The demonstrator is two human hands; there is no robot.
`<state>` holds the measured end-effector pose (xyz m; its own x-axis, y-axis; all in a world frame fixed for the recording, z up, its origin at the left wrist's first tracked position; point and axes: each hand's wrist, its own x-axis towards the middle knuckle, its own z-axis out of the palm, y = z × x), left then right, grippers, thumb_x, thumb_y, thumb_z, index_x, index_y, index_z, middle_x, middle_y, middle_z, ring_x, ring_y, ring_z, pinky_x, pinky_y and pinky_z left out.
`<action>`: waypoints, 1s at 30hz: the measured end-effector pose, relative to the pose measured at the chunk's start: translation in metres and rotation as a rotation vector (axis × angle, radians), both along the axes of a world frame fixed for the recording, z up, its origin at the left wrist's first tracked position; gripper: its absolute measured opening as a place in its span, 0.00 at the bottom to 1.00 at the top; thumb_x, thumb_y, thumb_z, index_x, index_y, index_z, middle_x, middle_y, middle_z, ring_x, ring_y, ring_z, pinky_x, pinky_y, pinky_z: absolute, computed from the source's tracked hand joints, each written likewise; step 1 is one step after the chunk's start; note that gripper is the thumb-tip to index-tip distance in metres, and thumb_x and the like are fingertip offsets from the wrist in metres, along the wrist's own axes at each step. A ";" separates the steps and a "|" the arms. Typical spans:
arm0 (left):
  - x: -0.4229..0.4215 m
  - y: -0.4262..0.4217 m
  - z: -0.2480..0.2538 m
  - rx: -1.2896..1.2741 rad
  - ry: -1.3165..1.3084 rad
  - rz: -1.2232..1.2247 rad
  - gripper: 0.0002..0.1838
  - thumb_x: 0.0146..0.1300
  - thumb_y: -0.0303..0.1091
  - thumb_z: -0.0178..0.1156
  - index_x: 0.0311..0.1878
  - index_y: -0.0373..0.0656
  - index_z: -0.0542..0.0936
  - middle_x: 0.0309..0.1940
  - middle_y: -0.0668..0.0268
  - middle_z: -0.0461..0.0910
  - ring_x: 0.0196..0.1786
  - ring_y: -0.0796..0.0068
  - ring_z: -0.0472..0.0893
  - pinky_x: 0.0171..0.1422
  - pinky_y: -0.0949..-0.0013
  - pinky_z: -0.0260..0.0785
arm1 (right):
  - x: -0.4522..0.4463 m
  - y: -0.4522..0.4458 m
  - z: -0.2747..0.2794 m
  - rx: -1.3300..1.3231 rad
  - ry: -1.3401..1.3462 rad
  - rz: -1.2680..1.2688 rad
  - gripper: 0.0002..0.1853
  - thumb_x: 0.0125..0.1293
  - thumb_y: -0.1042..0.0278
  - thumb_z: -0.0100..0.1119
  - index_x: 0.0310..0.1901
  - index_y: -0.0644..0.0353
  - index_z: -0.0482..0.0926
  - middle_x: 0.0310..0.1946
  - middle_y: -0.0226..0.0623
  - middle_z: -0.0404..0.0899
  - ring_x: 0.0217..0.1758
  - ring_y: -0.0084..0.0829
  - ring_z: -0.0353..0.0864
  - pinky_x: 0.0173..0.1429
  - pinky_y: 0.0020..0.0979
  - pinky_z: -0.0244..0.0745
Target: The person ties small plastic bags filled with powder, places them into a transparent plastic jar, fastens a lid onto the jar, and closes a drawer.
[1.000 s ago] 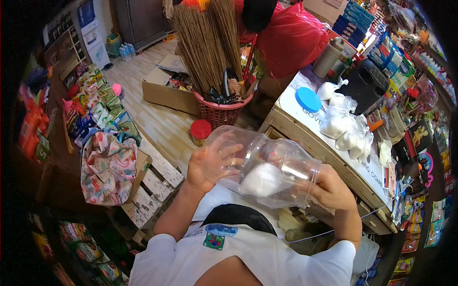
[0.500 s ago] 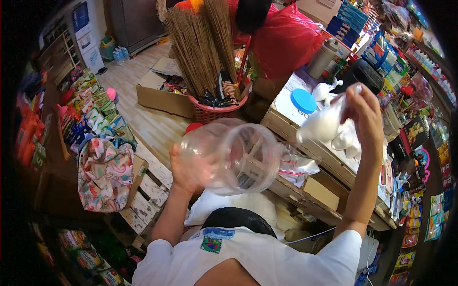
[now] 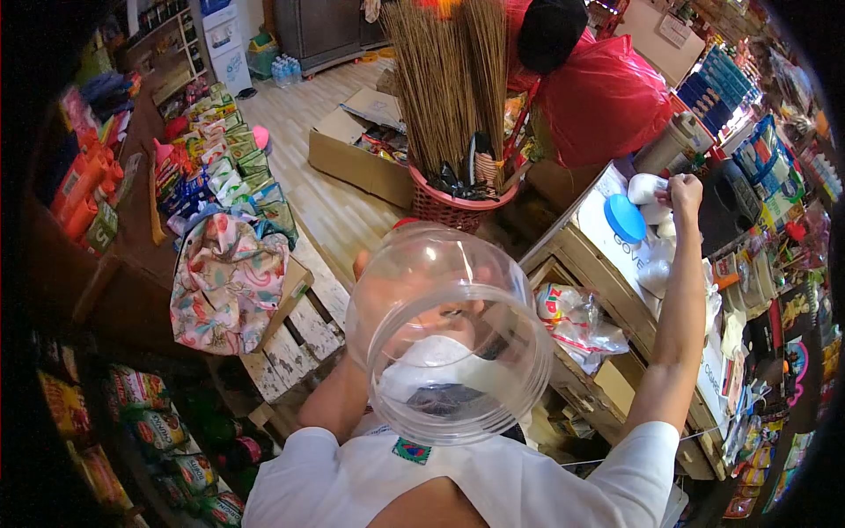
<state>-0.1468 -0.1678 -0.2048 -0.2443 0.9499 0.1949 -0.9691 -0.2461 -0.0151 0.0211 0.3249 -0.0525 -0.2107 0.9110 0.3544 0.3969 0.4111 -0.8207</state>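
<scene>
A large clear plastic jar is tilted with its wide mouth facing me. My left hand is wrapped around its far left side, with the fingers partly seen through the plastic. White material shows through the jar; I cannot tell whether it lies inside or behind. Over the counter at the right, my right hand is closed in a pinch on a small plastic bag of white contents. Several similar white bags lie below that hand. Beside them rests a round blue lid.
The wooden counter has an open compartment with plastic packs. Brooms stand in a red basket beside a cardboard box. A floral cloth bag sits on a bench at left. Shelves of packets line both sides.
My right hand has moved away from me to the counter's far part, with the white bag lowered among the others. The jar is nearer and its mouth has turned more toward me. The view has shifted.
</scene>
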 end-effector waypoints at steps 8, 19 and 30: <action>0.006 0.006 -0.001 0.104 0.135 -0.045 0.57 0.45 0.74 0.58 0.74 0.49 0.53 0.71 0.39 0.52 0.70 0.33 0.56 0.67 0.31 0.54 | -0.009 -0.047 0.013 0.690 -0.632 -0.143 0.13 0.59 0.64 0.57 0.40 0.63 0.80 0.33 0.48 0.82 0.41 0.44 0.83 0.46 0.46 0.74; -0.011 0.000 0.024 -0.030 0.435 0.221 0.51 0.51 0.59 0.63 0.73 0.47 0.53 0.68 0.43 0.59 0.62 0.41 0.70 0.61 0.41 0.67 | 0.050 -0.317 0.037 0.624 -0.558 1.378 0.22 0.59 0.65 0.56 0.55 0.64 0.75 0.41 0.47 0.81 0.38 0.45 0.82 0.37 0.36 0.77; 0.016 -0.005 0.035 -0.146 0.594 0.304 0.51 0.49 0.50 0.65 0.74 0.46 0.52 0.66 0.58 0.66 0.58 0.66 0.75 0.59 0.60 0.72 | -0.019 -0.361 -0.012 0.657 -0.905 1.239 0.43 0.54 0.77 0.55 0.73 0.53 0.50 0.38 0.47 0.78 0.37 0.45 0.80 0.40 0.43 0.75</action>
<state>-0.1311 -0.1731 -0.1696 -0.3957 0.8828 0.2533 -0.6902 -0.4678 0.5521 0.0016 -0.0363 -0.0645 -0.9792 -0.1971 -0.0474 -0.1920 0.9768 -0.0952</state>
